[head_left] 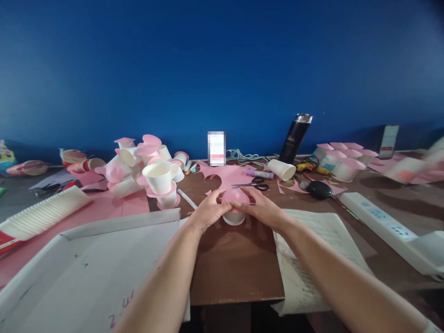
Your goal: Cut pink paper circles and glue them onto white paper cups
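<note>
A round pink paper piece [236,196] lies on top of a white paper cup [233,217] that stands upside down near the table's front edge. My left hand [212,207] grips the paper's left side, thumb in front and fingers behind. From the right, my right hand [262,206] holds the same paper, and the two thumbs nearly meet over the cup's near side. Just beyond my hands lie black scissors [260,184], a purple glue stick [259,174] and a cut-up pink sheet [225,175].
At left are a jumble of cups with pink paper [126,162], a cup stack [48,212] and a white box lid [114,259]. A power strip [388,226], black mouse [319,189], printed sheet [319,240] and leaning black flask [294,138] occupy the right.
</note>
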The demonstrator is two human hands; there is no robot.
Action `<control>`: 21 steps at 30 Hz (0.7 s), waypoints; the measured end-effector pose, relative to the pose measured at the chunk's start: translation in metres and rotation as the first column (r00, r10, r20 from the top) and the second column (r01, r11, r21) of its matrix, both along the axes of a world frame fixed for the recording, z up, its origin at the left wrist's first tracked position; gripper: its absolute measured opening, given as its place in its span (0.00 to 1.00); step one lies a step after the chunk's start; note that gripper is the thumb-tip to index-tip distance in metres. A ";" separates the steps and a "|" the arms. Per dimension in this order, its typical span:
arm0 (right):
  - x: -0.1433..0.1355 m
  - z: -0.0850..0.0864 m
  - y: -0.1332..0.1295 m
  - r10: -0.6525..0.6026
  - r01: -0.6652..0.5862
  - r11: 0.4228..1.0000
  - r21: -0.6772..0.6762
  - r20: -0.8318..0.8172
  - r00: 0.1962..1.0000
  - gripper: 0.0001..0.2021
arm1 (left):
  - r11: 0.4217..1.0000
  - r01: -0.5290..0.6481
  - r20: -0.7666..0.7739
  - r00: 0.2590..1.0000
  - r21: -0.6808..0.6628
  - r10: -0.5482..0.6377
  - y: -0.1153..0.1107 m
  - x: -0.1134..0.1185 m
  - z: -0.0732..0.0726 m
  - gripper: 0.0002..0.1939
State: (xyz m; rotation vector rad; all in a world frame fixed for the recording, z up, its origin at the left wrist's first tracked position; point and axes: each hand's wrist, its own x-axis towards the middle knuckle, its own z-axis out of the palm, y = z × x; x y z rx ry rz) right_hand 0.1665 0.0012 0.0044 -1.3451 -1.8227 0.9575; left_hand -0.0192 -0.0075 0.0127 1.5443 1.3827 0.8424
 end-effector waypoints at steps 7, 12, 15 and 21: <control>0.003 -0.002 0.002 0.030 -0.031 0.999 0.026 0.041 0.999 0.35 | 1.000 0.013 -0.024 1.000 0.005 -0.013 0.000 -0.001 -0.002 0.37; 0.003 -0.013 0.003 -0.023 0.008 0.993 0.119 0.120 0.992 0.43 | 0.993 0.089 -0.057 0.995 0.077 -0.085 0.001 -0.008 -0.003 0.42; 0.002 -0.012 -0.003 -0.037 -0.039 0.957 0.287 0.254 0.966 0.46 | 0.966 0.157 -0.203 0.972 0.205 -0.115 -0.001 -0.009 0.001 0.43; 0.003 -0.002 -0.012 -0.053 -0.204 0.860 0.468 0.479 0.876 0.43 | 0.895 0.254 -0.496 0.867 0.367 -0.043 -0.010 -0.002 0.006 0.32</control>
